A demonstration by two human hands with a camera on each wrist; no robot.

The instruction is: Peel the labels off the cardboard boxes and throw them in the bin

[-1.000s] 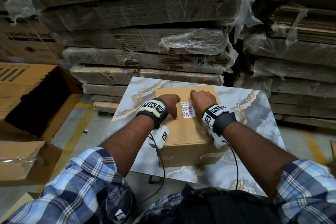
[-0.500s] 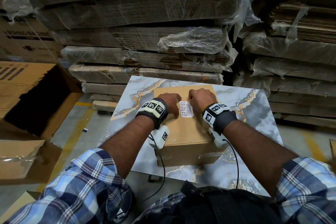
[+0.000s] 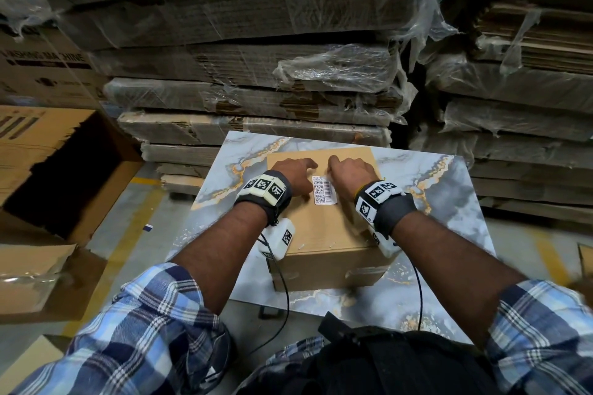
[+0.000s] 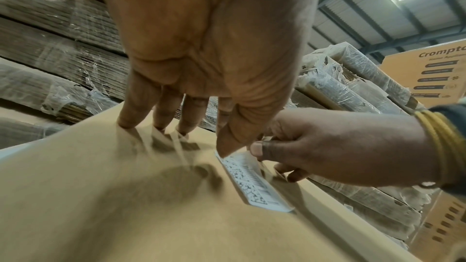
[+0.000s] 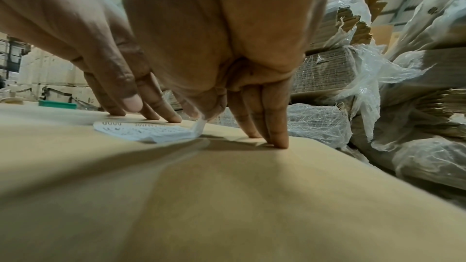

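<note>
A closed cardboard box stands on a marble-patterned table. A white barcode label is stuck on its top. My left hand lies to the left of the label with straight fingers pressing on the box, and its thumb tip touches the label's far corner. My right hand is to the right. Its thumb and forefinger pinch the label's far edge, which curls up off the cardboard. Its other fingers rest on the box top.
A large open cardboard box lies on the floor to the left. Plastic-wrapped stacks of flattened cardboard rise right behind the table and at the right. A green tray shows far off in the right wrist view.
Both hands stay at the label. The right hand's fingers have crept slightly over the label's far end. The box has not moved.
</note>
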